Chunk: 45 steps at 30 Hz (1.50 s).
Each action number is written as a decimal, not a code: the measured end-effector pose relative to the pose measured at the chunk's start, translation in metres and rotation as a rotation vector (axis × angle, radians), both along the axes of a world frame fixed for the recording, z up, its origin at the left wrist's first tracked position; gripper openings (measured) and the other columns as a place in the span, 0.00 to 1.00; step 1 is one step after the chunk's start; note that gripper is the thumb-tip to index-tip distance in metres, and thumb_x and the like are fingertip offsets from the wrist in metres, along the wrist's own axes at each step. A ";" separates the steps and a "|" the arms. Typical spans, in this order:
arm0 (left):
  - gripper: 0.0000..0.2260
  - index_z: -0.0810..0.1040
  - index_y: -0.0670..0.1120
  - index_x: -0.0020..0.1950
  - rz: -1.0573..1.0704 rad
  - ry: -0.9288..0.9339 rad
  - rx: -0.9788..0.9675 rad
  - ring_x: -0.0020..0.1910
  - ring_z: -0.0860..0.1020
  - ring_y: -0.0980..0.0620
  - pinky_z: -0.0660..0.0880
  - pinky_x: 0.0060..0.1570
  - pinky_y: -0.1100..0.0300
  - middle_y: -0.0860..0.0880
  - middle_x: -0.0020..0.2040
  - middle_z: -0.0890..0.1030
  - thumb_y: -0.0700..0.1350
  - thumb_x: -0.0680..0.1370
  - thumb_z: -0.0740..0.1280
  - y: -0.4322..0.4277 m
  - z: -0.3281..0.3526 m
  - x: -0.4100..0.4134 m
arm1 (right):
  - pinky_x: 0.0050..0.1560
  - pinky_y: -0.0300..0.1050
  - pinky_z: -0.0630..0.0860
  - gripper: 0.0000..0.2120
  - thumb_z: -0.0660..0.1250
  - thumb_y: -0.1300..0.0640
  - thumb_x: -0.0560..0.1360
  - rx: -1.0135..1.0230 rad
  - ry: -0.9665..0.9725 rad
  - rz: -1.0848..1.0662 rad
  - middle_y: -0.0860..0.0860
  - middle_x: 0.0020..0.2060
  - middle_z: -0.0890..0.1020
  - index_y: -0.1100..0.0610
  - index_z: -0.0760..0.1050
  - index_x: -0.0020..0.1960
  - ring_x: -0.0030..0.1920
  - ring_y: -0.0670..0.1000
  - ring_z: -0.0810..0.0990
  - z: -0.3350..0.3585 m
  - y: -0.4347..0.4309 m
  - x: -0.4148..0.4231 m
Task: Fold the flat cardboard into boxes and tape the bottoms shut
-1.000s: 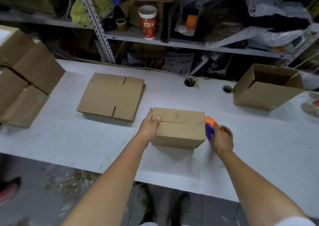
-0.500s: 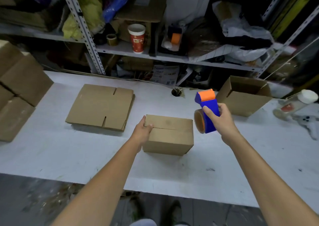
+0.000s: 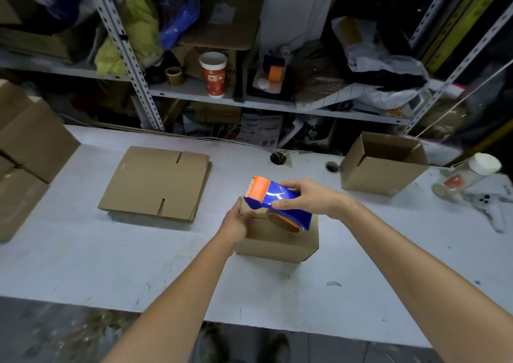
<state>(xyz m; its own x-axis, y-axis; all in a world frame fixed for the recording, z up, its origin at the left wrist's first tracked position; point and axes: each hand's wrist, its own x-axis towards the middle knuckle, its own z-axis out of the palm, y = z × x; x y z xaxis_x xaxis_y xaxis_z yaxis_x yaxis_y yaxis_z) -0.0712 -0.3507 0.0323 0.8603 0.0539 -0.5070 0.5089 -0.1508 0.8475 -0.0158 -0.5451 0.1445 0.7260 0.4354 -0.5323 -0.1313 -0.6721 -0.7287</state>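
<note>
A small folded cardboard box [image 3: 280, 244] stands on the white table [image 3: 111, 265] with its closed flaps facing up. My left hand [image 3: 238, 222] grips the box's left end, thumb on top by the flap seam. My right hand [image 3: 306, 197] holds a blue and orange tape dispenser [image 3: 277, 201] over the box top, its orange end pointing left toward my left hand. The tape roll hangs just above the flaps. A stack of flat cardboard [image 3: 156, 182] lies to the left.
An open folded box [image 3: 381, 165] sits at the back right. More closed boxes [image 3: 25, 151] are piled at the far left. A white-capped bottle [image 3: 467, 175] lies at the right edge. Two round holes [image 3: 277, 157] pierce the table. Cluttered shelves [image 3: 249, 101] stand behind.
My right hand picked the tape dispenser up from the table right of the box, raised it, then brought it down and left over the box top. My left hand stayed on the box.
</note>
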 end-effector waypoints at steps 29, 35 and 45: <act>0.11 0.80 0.45 0.63 -0.070 0.245 -0.308 0.56 0.84 0.45 0.77 0.62 0.48 0.44 0.56 0.85 0.45 0.82 0.65 0.038 0.084 0.002 | 0.57 0.47 0.80 0.28 0.72 0.38 0.73 -0.068 -0.014 0.231 0.43 0.59 0.80 0.42 0.72 0.70 0.56 0.48 0.80 -0.003 -0.005 0.012; 0.06 0.83 0.44 0.56 -0.058 0.191 -0.198 0.52 0.85 0.49 0.82 0.52 0.53 0.45 0.52 0.86 0.43 0.80 0.69 0.036 0.090 0.010 | 0.58 0.49 0.81 0.28 0.73 0.38 0.73 -0.058 -0.009 0.216 0.44 0.59 0.80 0.43 0.72 0.70 0.57 0.48 0.80 -0.006 -0.009 0.011; 0.07 0.82 0.43 0.55 -0.030 0.206 -0.145 0.50 0.86 0.48 0.82 0.45 0.56 0.43 0.50 0.86 0.44 0.81 0.68 0.039 0.089 0.016 | 0.54 0.45 0.80 0.28 0.73 0.39 0.73 -0.080 -0.016 0.219 0.43 0.58 0.80 0.44 0.72 0.70 0.55 0.47 0.80 -0.005 -0.001 0.013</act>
